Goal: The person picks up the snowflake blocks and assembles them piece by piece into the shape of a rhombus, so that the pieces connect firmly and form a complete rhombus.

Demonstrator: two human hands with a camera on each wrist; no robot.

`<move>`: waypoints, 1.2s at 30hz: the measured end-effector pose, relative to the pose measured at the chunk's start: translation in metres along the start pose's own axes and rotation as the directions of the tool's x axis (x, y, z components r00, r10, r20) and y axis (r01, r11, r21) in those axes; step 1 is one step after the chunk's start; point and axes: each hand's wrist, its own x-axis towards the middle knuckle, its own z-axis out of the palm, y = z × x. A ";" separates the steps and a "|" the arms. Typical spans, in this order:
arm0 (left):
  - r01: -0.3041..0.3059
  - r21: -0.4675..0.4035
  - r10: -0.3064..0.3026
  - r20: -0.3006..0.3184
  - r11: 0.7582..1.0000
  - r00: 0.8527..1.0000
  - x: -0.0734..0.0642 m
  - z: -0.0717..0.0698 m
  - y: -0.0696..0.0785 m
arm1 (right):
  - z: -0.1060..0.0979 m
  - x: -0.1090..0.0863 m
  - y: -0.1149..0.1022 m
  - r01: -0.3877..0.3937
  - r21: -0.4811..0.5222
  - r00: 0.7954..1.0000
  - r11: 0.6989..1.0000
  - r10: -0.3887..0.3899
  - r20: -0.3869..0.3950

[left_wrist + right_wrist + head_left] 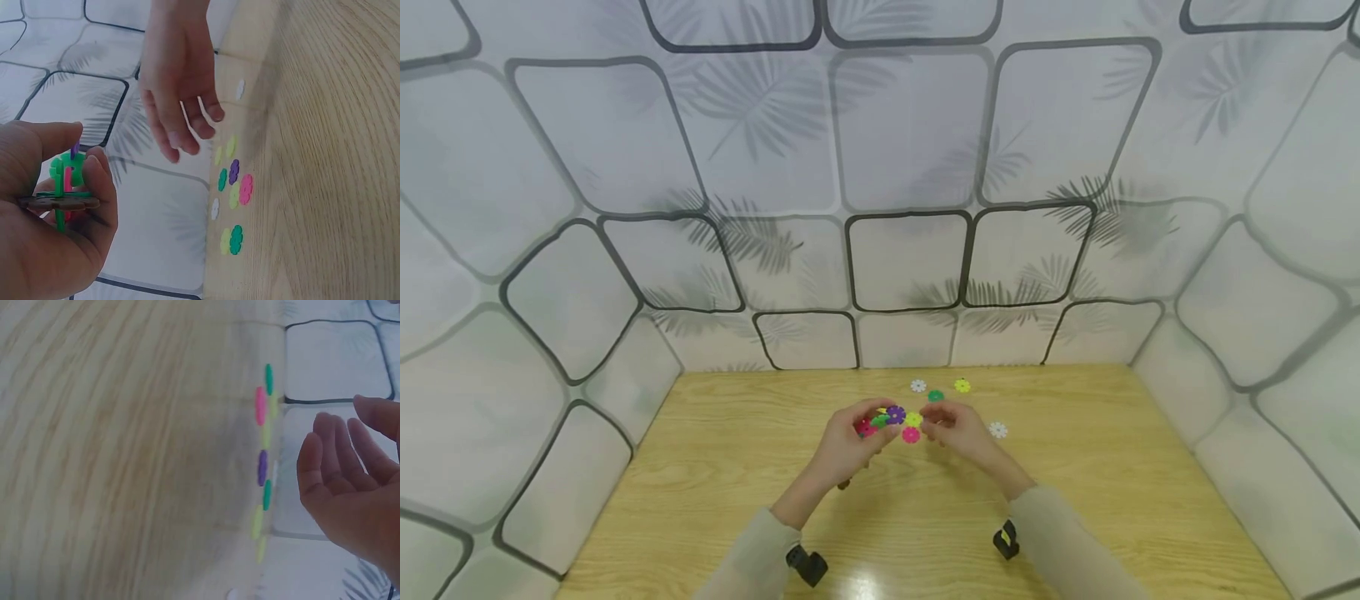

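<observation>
My left hand [844, 443] holds a small cluster of interlocking flower-shaped discs between thumb and fingers. In the left wrist view the cluster shows a brown disc [59, 203] lying flat, a green disc [76, 170] and bits of pink and purple, partly covered by the fingers. Facing it, my right hand [961, 429] hovers over the table with loosely bent fingers and nothing between them. Loose discs lie beyond the hands: pink [246, 189], purple [234, 172], teal [235, 240] and several yellow ones [230, 147].
White discs lie on the wooden table [700, 500], one to the right of the right hand [997, 430] and another farther back [918, 386]. A patterned wall covering [906, 262] rises behind the table and along both sides. Each wrist carries a small black camera.
</observation>
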 end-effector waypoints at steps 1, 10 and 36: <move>0.001 -0.001 -0.001 0.001 1.000 1.000 0.000 0.000 0.000 | 0.002 0.002 0.004 -0.009 -0.031 1.000 0.999 0.009 -0.008; 0.017 0.003 -0.017 -0.006 1.000 1.000 -0.001 -0.001 0.002 | 0.020 0.010 0.022 -0.058 -0.213 0.998 0.975 0.064 0.021; 0.025 0.012 -0.025 0.011 1.000 1.000 -0.001 -0.004 -0.001 | 0.036 0.023 0.038 0.037 -0.424 0.998 0.905 -0.012 0.061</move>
